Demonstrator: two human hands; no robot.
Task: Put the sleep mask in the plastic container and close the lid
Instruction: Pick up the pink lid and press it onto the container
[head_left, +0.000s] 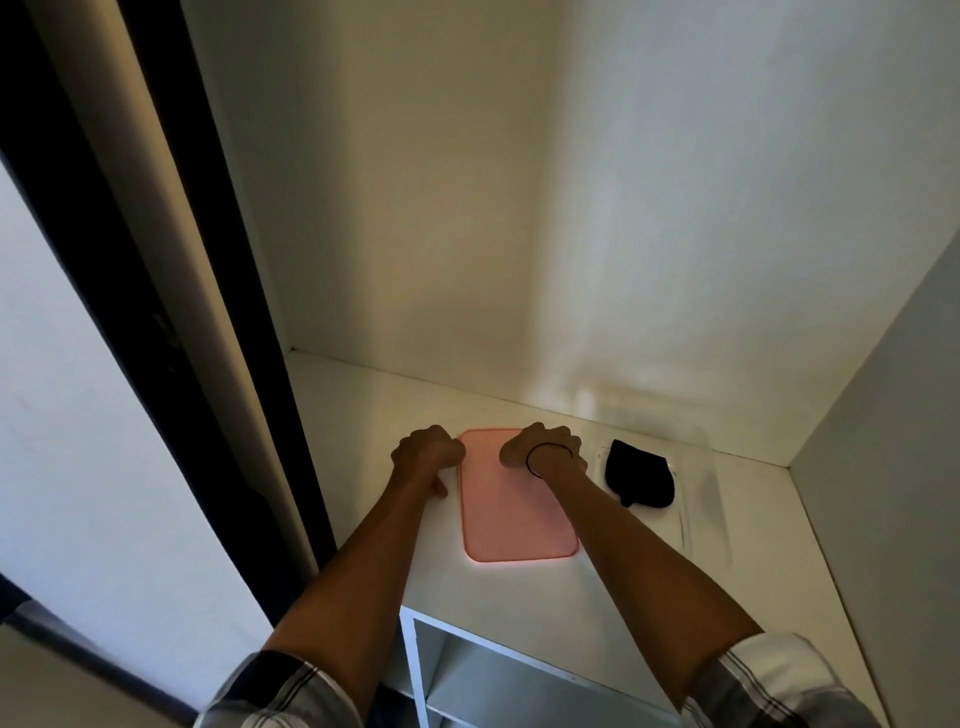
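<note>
A pink lid (514, 514) lies flat on the white shelf (363, 426). My left hand (427, 451) curls at the lid's far left corner. At the far right corner rests my right hand (543, 446), fingers bent over the edge; a black hair tie circles its wrist. Both hands appear to grip the lid's far end. Right of the lid stands a clear plastic container (701, 499) with the black sleep mask (641, 474) lying inside it.
The shelf sits in a white alcove with walls at the back and right. A dark door frame (156, 322) runs down the left. Below the shelf's front edge are open white cubbies (457, 675).
</note>
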